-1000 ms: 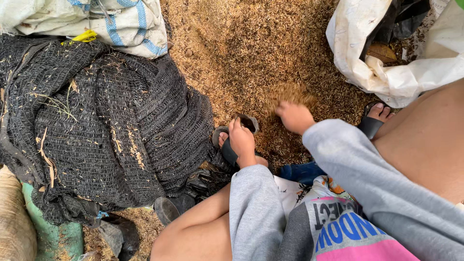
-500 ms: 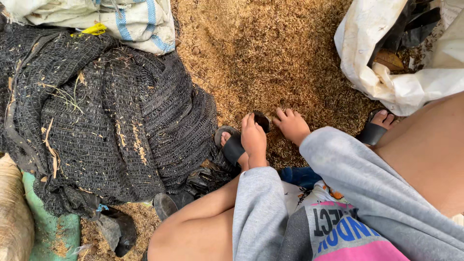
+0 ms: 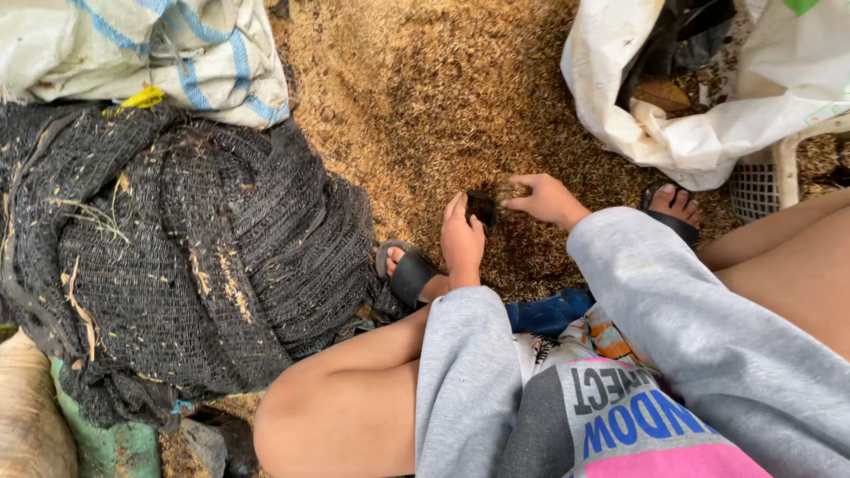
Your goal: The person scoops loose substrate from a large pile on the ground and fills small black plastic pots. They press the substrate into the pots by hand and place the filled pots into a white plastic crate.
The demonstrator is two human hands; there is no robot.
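Husk-strewn ground point(image 3: 425, 115) | left hand point(image 3: 462, 241) fingers grasping small dark object point(image 3: 481, 207) (axis unclear) | right hand point(image 3: 547, 199) fingers pinching husks

Grey long sleeves point(image 3: 708, 327), a shirt front with a pink band, black slide sandals point(image 3: 412, 274) on both feet.

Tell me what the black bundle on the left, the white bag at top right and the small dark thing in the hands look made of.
Black mesh bundle: looks like knitted plastic netting, matt, open weave with straw caught in it. White crumpled sack: probably woven plastic, faint sheen, stiff creases. Small dark container between left hand and right hand: possibly hard plastic, too small to tell.
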